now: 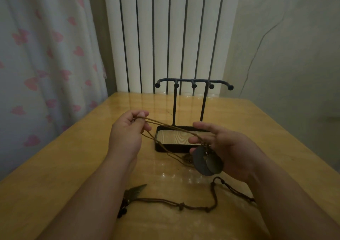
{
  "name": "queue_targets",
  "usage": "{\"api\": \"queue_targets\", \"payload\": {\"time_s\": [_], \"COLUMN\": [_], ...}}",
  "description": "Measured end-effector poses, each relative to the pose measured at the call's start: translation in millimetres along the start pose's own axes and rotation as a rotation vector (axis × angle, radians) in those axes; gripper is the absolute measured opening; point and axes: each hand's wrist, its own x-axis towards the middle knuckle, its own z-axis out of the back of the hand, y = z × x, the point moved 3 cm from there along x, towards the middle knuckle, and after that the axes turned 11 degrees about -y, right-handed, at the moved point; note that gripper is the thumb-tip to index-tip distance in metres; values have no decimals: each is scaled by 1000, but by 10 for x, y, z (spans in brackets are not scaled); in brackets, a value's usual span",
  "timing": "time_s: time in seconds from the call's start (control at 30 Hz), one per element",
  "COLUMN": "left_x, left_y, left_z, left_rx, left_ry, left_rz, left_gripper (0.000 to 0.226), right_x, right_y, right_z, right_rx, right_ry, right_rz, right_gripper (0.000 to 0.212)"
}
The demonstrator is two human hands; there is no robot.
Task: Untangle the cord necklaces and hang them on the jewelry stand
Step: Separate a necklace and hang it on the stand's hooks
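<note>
My left hand (pixel 127 131) pinches the tan cord (pixel 171 126) of a necklace, stretched across to my right hand (pixel 226 146). My right hand holds the other end of the cord, and the dark round disc pendants (pixel 206 161) hang at its fingers. More tan cord droops down to the table below. The black jewelry stand (pixel 193 82) with its knobbed pegs and wood-lined tray base (pixel 176 136) stands just behind both hands, with nothing on its pegs. A second necklace with a dark brown knotted cord (pixel 184 205) and a pointed leaf-shaped pendant (pixel 134 191) lies on the table near me.
The yellow wooden table (pixel 73 166) has a glossy top. A white radiator (pixel 165 37) stands behind it, a curtain with pink hearts (pixel 46 56) hangs at the left, and a pale wall (pixel 294 56) is at the right.
</note>
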Motion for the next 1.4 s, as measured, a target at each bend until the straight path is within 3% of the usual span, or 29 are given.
{"api": "queue_targets", "payload": {"time_s": [0.1,0.27,0.47,0.6,0.73,0.83,0.93,1.03,1.17,1.4], "left_x": [44,109,37,-27,-86,-100,-76,-51,-23,-58], "left_y": [14,58,63,67,128,131,93,62,45,36], "left_z": [28,47,16,-11,-26,-25,-13,1,5,-36], "left_rx": [-30,-83,-139,155,530,645,669,474,-104,-334], "left_ry": [-44,-18,300,486,663,688,604,513,449,479], "left_rz": [2,51,197,209,87,29,-30,-16,262,388], "left_gripper": [19,23,24,24,22,22,20,19,19,16], "right_x": [-3,27,105,62,44,43,73,104,112,149], "right_y": [-2,-6,-33,-23,-17,-12,-28,-65,-66,-116], "right_z": [-7,5,153,208,319,353,317,271,241,168], "right_rx": [-117,-82,70,337,518,512,420,317,229,4], "right_ry": [19,-35,-345,-450,-729,-804,-751,-680,-661,-638], "right_rz": [10,-2,14,38,87,89,68,11,15,-30], "right_gripper": [68,55,32,28,21,20,20,21,21,9]}}
